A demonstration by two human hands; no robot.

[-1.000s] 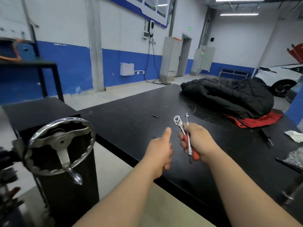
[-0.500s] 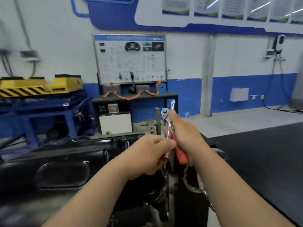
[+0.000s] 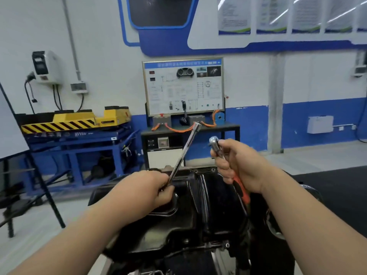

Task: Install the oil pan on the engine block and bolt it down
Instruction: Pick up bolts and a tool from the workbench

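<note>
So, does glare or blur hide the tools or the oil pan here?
Head view: light streaks glare on the wall posters, highlights on the glossy oil pan; the extension bar in the left hand and ratchet in the right hand are slightly soft yet readable; frame edges bend.

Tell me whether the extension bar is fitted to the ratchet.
Not fitted: left hand holds the extension bar apart from the ratchet in the right hand.

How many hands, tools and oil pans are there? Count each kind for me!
Hands: 2, the left hand and the right hand.
Tools: 2, the long silver metal extension bar and the silver ratchet wrench with an orange grip.
Oil pans: 1, the black metal oil pan.
Total: 5.
</note>
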